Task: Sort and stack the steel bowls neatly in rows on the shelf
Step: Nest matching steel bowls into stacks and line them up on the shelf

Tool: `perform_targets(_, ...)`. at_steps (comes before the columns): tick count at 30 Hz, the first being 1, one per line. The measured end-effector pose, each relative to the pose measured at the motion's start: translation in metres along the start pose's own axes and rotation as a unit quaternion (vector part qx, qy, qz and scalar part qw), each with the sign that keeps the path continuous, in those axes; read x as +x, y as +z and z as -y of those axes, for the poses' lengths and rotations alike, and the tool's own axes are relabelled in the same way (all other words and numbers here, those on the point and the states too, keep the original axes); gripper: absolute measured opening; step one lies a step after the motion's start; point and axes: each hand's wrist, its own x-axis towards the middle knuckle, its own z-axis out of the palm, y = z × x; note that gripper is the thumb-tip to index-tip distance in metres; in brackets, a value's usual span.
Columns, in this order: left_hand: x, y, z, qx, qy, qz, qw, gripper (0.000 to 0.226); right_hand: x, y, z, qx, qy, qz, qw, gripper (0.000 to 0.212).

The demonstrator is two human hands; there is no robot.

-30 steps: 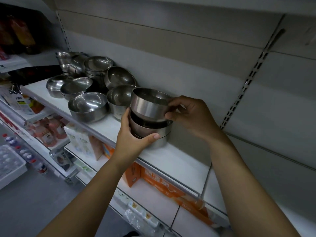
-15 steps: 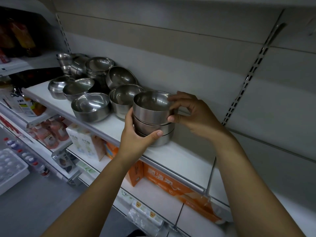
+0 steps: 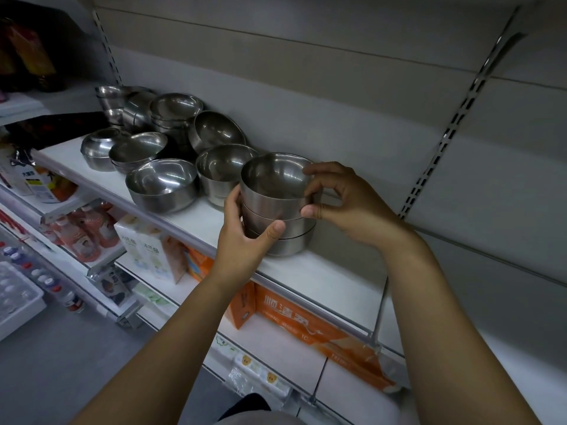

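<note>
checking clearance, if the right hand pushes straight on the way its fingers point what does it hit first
The top bowl of the stack: the right hand points left and its fingers touch that bowl's rim and wall. Past it, probably the neighbouring bowl, though depth is unclear.

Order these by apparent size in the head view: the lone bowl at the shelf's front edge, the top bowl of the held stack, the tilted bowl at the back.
1-2. Lone front bowl and top bowl of the held stack: they look alike, so no ranking.
3. Tilted bowl: looks smallest, but it is farther from the camera, so its true size is unsure.
</note>
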Motion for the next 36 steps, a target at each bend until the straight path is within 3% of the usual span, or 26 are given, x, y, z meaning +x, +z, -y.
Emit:
perform_targets(3,0.000,-0.002,0.000,-0.002,0.002,0.005,1.000,0.096,-0.008,0.006,-0.003,0.083,0.016,-0.022,0.996,0.029)
perform_targets(5,0.001,-0.003,-0.003,-0.019,-0.008,0.008,1.000,0.084,-0.015,0.016,-0.004,0.171,0.043,-0.082,0.981,0.043)
perform_targets(8,0.005,-0.003,-0.005,-0.063,-0.033,-0.005,0.997,0.064,-0.019,0.037,-0.002,0.245,0.133,-0.160,0.947,0.066)
perform_targets(10,0.008,-0.002,-0.004,-0.072,-0.041,0.000,0.997,0.066,-0.018,0.052,-0.001,0.261,0.184,-0.172,0.932,0.071)
perform_targets(13,0.010,-0.003,-0.003,-0.075,-0.056,0.013,0.996,0.070,-0.011,0.066,0.007,0.278,0.222,-0.189,0.915,0.073)
perform_targets(16,0.013,-0.008,-0.005,-0.088,-0.086,0.017,0.992,0.059,-0.005,0.075,0.016,0.296,0.236,-0.228,0.897,0.054)
perform_targets(18,0.015,-0.013,-0.004,-0.097,-0.101,0.012,0.990,0.053,-0.003,0.084,0.020,0.307,0.244,-0.265,0.881,0.060)
perform_targets(21,0.017,-0.022,-0.006,-0.026,-0.079,-0.020,0.996,0.053,0.002,0.100,0.029,0.321,0.259,-0.306,0.858,0.058)
perform_targets(25,0.031,-0.049,-0.006,0.043,0.027,-0.083,0.995,0.022,0.009,0.111,0.035,0.321,0.274,-0.369,0.828,0.060)
perform_targets(28,0.051,-0.076,-0.004,0.117,0.121,-0.093,0.981,0.015,0.012,0.119,0.035,0.336,0.277,-0.405,0.804,0.073)
perform_targets(32,0.078,-0.104,0.002,0.239,0.154,-0.053,0.957,0.023,0.018,0.135,0.038,0.332,0.275,-0.463,0.774,0.098)
perform_targets(36,0.096,-0.113,0.006,0.358,0.147,0.043,0.921,0.031,0.019,0.144,0.042,0.318,0.275,-0.494,0.761,0.107)
